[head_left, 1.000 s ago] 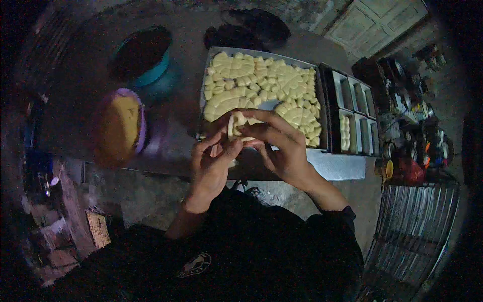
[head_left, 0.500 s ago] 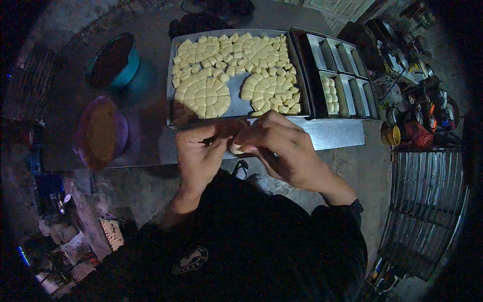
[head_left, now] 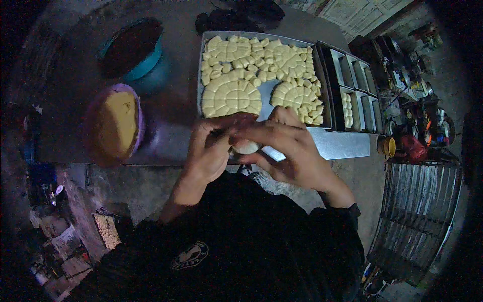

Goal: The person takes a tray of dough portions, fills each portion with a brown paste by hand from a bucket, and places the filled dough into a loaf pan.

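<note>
My left hand (head_left: 207, 151) and my right hand (head_left: 292, 148) meet over the table's near edge, both closed with fingers bent around a small pale piece of dough (head_left: 245, 147). Part of the dough is covered by the fingers. Just beyond them lies a large metal tray (head_left: 267, 93) filled with cut dough: several round slabs scored into wedges, such as the near-left slab (head_left: 232, 96), and many loose pieces between them. To its right, a dark tray (head_left: 327, 85) carries several rectangular loaf pans (head_left: 342, 69). One pan contains small dough balls (head_left: 348, 109).
On the left stand a purple bowl (head_left: 140, 118) of tan filling and a teal basin (head_left: 150, 68) with dark insides. A shiny metal sheet (head_left: 334, 145) shows along the near right edge. A yellow cup (head_left: 389, 146), cluttered shelves and a wire rack (head_left: 417, 216) are at the right.
The view has shifted, so the trays and bowls sit further right in it. Both hands still hold the dough, more of which shows below the fingers. The purple bowl's filling looks brighter.
</note>
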### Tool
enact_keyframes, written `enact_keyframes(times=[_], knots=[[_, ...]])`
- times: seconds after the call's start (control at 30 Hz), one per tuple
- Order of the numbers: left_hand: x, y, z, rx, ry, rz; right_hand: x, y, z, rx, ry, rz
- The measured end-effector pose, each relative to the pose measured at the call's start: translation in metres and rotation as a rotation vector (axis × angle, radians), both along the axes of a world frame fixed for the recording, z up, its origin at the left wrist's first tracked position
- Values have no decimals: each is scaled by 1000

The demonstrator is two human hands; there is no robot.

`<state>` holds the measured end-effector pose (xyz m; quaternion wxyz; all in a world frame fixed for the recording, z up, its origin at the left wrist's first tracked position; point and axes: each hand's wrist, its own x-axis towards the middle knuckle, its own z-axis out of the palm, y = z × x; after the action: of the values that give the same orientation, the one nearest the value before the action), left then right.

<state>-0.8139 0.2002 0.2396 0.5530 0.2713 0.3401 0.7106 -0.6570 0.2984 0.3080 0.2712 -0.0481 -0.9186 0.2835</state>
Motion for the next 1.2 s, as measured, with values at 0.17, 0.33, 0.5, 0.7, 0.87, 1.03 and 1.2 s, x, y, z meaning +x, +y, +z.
enact_keyframes(times=[0.17, 0.33, 0.5, 0.7, 0.87, 1.03, 1.2], knots=[[-47, -6, -19, 96, -118, -153, -50, -6, -13, 78, -79, -197], [-70, -5, -72, -119, 327, 69, -76, -27, -73, -663, -37, -327], [-69, -11, -147, 117, 909, 151, -55, -51, -143, -1398, -183, -597], [-80, -5, -160, -187, 817, 11, 5, -45, -234, -229, -457, -834], [-75, 5, -161, -279, 810, -22, 3, -37, -245, -270, -341, -565], [-45, 1, -146, -282, 959, 26, 18, 16, -224, -362, -174, -703], [14, -4, -162, 76, 1554, -88, 40, 137, -258, 262, -230, -601]])
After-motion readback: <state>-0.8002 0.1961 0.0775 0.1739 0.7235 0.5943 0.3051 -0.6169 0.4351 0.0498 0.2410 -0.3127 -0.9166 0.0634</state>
